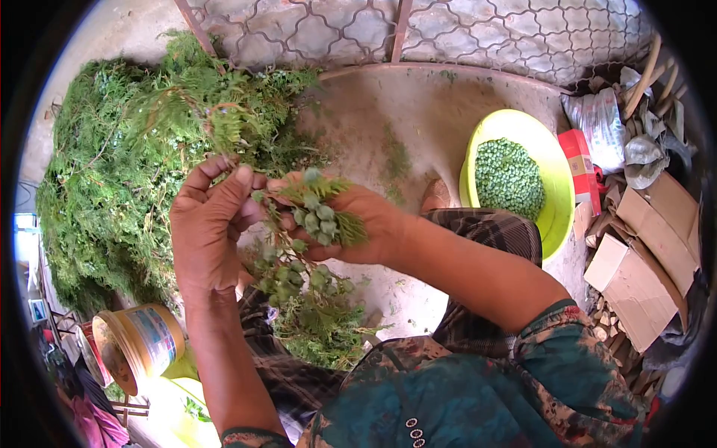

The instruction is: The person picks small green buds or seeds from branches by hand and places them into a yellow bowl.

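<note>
An evergreen sprig with flat, scaly leaves and clustered green cones (321, 221) is held up between my two hands. My left hand (209, 224) pinches its stem with thumb and fingers. Curled around the sprig from the other side, my right hand (370, 216) has its fingertips close to the left ones, partly hidden by leaves and cones. More cones (287, 280) hang below on the same greenery. To the right stands a yellow-green basin (556, 213) with many small green cones (509, 179) inside.
A large heap of evergreen branches (112, 187) fills the left. Yellow bucket (153, 347) lies tipped at lower left. Cardboard (635, 280), firewood (616, 336) and a red box (579, 168) are at right. A metal lattice (328, 33) runs along the back.
</note>
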`<state>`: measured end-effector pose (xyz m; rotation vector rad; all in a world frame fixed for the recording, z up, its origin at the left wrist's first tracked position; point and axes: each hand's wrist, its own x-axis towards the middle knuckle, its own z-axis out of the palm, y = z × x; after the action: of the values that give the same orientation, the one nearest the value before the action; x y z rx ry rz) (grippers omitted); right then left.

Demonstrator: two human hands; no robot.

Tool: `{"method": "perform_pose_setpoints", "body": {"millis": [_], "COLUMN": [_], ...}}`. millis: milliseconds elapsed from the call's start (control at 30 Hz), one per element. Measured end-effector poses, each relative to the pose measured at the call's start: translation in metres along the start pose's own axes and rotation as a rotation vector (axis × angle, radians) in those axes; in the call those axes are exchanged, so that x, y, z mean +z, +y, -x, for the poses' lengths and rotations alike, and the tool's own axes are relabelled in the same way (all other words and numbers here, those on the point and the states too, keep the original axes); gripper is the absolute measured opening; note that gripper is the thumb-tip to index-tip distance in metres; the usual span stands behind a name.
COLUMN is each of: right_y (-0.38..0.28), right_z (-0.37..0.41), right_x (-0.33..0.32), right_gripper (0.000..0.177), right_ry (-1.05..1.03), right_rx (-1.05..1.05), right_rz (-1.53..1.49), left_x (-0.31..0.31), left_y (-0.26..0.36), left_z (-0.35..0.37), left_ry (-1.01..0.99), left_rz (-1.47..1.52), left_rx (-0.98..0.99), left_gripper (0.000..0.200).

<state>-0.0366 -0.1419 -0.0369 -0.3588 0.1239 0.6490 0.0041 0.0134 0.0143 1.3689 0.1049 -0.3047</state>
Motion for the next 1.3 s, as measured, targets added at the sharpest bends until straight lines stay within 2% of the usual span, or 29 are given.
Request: {"method": "perform_pose_setpoints", "body": {"millis": [33,100,133,167,233,300,367,433,500,533,567,633,700,733,767,800,833,867,933,967,1033,1067,1133,1167,1233,1267,1300], "right_y": [-0.004,-0.014,-0.01,-0.018,-0.046,-0.074,-0.1,-0.127,-0.157,-0.18,-0.197,-0.181,-0.155,-0.139,-0.115,-0.094,-0.07,-0.061,-0.035,-0.032,-0.025,-0.024,-0.026,-0.03,-0.045,-0.053,-0.058], "right_z": [0.002,0.008,-0.005,-0.002,0.019,0.049,0.079,0.122,0.18,0.214,0.245,0.291,0.242,0.206,0.168,0.139,0.109,0.089,0.049,0.038,0.021,0.016,0.009,0.014,0.031,0.034,0.038], "right_x": [0.003,0.014,0.001,0.002,0.009,0.025,0.023,0.022,-0.001,-0.044,-0.094,-0.134,-0.081,-0.041,-0.005,0.017,0.032,0.04,0.051,0.05,0.04,0.033,0.02,0.024,0.041,0.04,0.038], "right_gripper": [0.017,0.016,0.017,0.017,0.017,0.015,0.016,0.019,0.024,0.027,0.031,0.038,0.035,0.027,0.019,0.005,0.009,0.017,0.015,0.015,0.016,0.016,0.013,0.013,0.01,0.012,0.012], "right_ry": [0.002,0.143,0.232,0.234,0.516,0.565,0.782,0.826,1.203,1.611,1.985,1.692,1.51,1.295,0.907,0.687,0.61,0.33,0.265,0.255,0.254,0.247,0.105,0.112,0.169,0.152,0.145], "right_rx": [0.004,-0.04,-0.273,-0.273,-0.567,-0.648,-0.884,-1.191,-1.384,-1.179,-0.822,-0.08,-0.528,-0.58,-0.786,-0.857,-0.95,-0.981,-1.074,-1.073,-0.872,-0.868,-1.014,-1.012,-0.487,-0.529,-0.528], "right_rz": [-0.004,0.377,0.607,0.606,1.246,0.912,0.985,1.01,1.131,1.668,2.198,2.547,2.235,1.809,1.571,1.515,1.615,1.885,2.088,2.088,2.071,2.065,1.957,1.957,0.713,0.478,0.48], "left_x": [-0.003,-0.007,-0.008,-0.008,-0.008,-0.008,-0.007,-0.004,-0.003,-0.005,-0.005,-0.001,0.003,0.006,0.009,0.012,0.014,0.015,0.017,0.017,0.017,0.016,0.013,0.013,0.009,0.007,0.006], "left_y": [0.0,0.0,0.0,0.001,0.004,0.006,0.005,0.004,0.003,0.002,0.003,0.005,0.001,-0.001,-0.001,-0.001,-0.002,-0.002,-0.003,-0.004,-0.007,-0.01,-0.014,-0.016,-0.016,-0.015,-0.013], "left_z": [-0.001,-0.002,-0.002,-0.002,-0.003,-0.003,-0.002,-0.001,0.0,-0.001,-0.001,0.0,0.003,0.003,0.002,0.002,0.001,0.001,0.002,0.002,0.001,0.0,0.001,0.001,-0.003,-0.005,-0.005], "left_ry": [0.005,-0.007,0.025,0.056,0.084,0.122,0.068,0.062,0.055,0.053,0.052,0.041,0.039,0.03,0.018,0.014,0.0,-0.012,-0.028,-0.042,-0.03,-0.03,-0.041,-0.059,-0.014,0.032,0.037], "left_rz": [0.012,0.005,-0.024,-0.052,-0.083,-0.101,-0.083,-0.081,-0.079,-0.089,-0.095,-0.118,-0.155,-0.17,-0.186,-0.19,-0.192,-0.192,-0.175,-0.161,-0.157,-0.156,-0.173,-0.183,-0.143,-0.108,-0.108], "left_rx": [0.013,0.003,0.009,0.015,0.025,0.043,0.035,0.034,0.034,0.036,0.042,0.046,0.027,0.032,0.043,0.045,0.047,0.047,0.054,0.06,0.085,0.104,0.127,0.16,0.15,0.142,0.148], "left_gripper": [0.026,0.027,0.027,0.027,0.027,0.027,0.029,0.03,0.032,0.032,0.033,0.03,0.026,0.028,0.03,0.03,0.032,0.035,0.035,0.034,0.033,0.032,0.031,0.03,0.03,0.03,0.03]}}
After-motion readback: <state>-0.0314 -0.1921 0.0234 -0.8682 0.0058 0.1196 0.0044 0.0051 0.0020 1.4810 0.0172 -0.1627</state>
